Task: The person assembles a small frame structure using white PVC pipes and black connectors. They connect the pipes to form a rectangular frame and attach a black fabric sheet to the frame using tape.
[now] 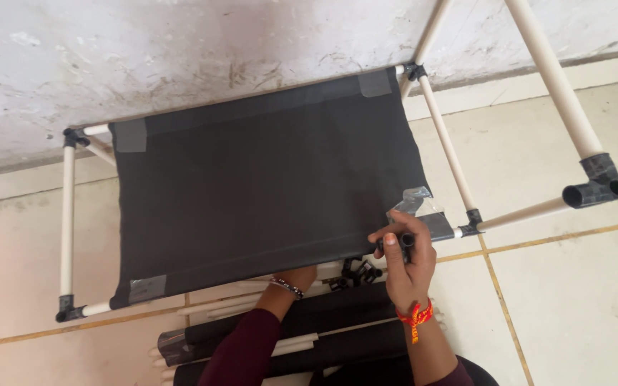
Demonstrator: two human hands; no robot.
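Observation:
A rack frame of cream tubes (66,214) and black plastic corner joints stands against a stained wall. A dark fabric shelf (259,179) is stretched across it, with clear tape at its corners. My right hand (405,261) is at the shelf's front right corner, its fingers closed on a small black connector (403,240) next to the loose tape (415,202). My left hand (296,277) reaches under the shelf's front edge; its fingers are hidden by the fabric. A bracelet shows on that wrist and a red thread on the right wrist.
Rolled dark fabric sheets (302,332) with cream tubes lie on the tiled floor under my arms, with several loose black connectors (355,271) beside them. An upright tube ends in an open black joint (599,184) at the right. Tiled floor (574,307) lies to the right.

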